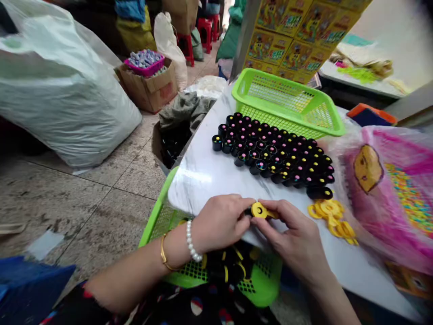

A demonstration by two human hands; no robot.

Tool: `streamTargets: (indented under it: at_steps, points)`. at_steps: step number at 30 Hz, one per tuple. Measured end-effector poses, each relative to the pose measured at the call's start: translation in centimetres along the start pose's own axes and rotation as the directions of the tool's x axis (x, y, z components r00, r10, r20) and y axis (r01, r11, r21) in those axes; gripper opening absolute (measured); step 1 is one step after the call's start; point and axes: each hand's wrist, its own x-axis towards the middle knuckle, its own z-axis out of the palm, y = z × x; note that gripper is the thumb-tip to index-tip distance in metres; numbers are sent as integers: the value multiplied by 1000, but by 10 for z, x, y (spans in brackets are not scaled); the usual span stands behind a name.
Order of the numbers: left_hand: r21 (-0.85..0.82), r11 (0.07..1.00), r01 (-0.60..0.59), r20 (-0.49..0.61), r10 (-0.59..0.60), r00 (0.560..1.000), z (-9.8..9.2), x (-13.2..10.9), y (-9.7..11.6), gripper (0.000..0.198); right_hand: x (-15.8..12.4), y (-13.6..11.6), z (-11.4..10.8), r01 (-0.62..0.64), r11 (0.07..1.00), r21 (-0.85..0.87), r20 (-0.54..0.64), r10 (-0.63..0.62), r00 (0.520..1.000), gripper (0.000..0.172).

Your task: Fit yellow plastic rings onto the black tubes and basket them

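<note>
Yellow cap (260, 210) pinched by both: L hand (221, 221) knuckles up, R hand (294, 239) fingertips clamped, at table (203, 176) edge.

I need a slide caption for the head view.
Left hand and right hand hold a yellow plastic piece near small black containers.

We count two baskets, one basket (280, 97) beyond the cups (274, 153), one basket (152, 223) before them; one bag (399, 189) to their right.
</note>
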Motion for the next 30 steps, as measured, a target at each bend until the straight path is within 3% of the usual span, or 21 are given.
streamTargets:
  at_steps: [4, 8, 10, 14, 21, 23, 26, 30]
  points:
    - [-249, 949, 195, 153, -160, 975, -11, 6, 7, 26, 4, 4, 0, 10, 1000, 26, 22, -11, 1000, 21]
    - [-475, 779, 408, 251, -324, 912, -4, 15, 7, 31, 3, 2, 0, 38, 999, -3, 13, -38, 999, 19]
    - [-518, 736, 436, 271, -343, 900, 1, 17, 7, 29, 1, 1, 1, 51, 998, -33, -19, -52, 998, 20]
    - [-491, 753, 438, 255, -357, 899, 4, 14, 9, 28, -3, 2, 4, 11, 1000, 29, -55, -10, 998, 22]
    - [-569, 688, 451, 337, -305, 891, -2, 15, 8, 33, 1, 10, -3, -172, 944, 282, 127, 140, 982, 26]
    - [-546, 704, 454, 328, -319, 889, -2, 14, 9, 34, 3, 8, -6, -280, 901, 331, 189, 227, 955, 26]
    - [-499, 725, 475, 296, -373, 880, 2, 12, 12, 37, 6, 4, -7, -489, 762, 424, 328, 374, 867, 31]
    - [-543, 670, 507, 300, -409, 862, 12, 11, 15, 38, 9, 4, -6, -584, 599, 548, 405, 421, 812, 28]
